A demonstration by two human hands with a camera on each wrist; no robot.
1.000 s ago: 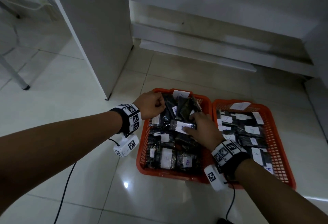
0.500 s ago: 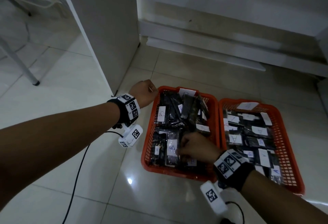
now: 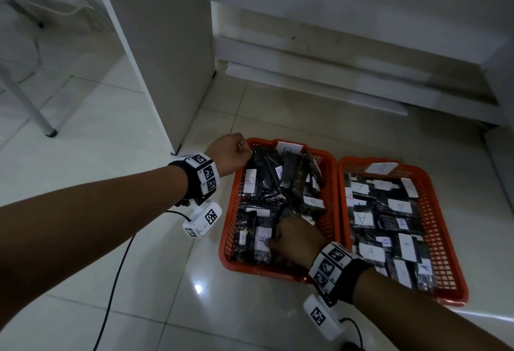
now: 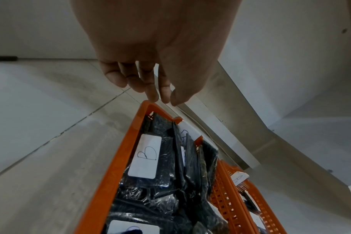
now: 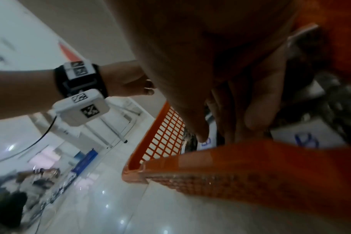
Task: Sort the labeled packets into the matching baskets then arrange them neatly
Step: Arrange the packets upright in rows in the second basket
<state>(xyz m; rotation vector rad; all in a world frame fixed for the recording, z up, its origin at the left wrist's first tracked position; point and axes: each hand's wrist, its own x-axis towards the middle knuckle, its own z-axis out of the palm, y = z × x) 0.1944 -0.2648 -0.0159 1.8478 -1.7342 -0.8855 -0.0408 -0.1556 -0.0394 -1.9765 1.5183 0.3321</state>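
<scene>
Fingers of the right hand (image 3: 296, 240) press flat on a black B-labelled packet (image 3: 262, 242) in the orange mesh basket (image 3: 331, 183), apparently squaring it. Left hand (image 3: 230, 153) hovers relaxed, empty, over the far corner, likely to steady it.

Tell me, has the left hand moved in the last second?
Yes. The left hand pulled out of the left basket, off the packets, to its far-left corner.

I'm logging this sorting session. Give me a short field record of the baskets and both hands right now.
left basket: orange, holds packets labeled B
right basket: orange, holds packets labeled A
baskets: side by side on tiled floor
left hand: fingertips at left basket's far corner, holding nothing
right hand: on packets at near end of left basket; grip unclear
</scene>
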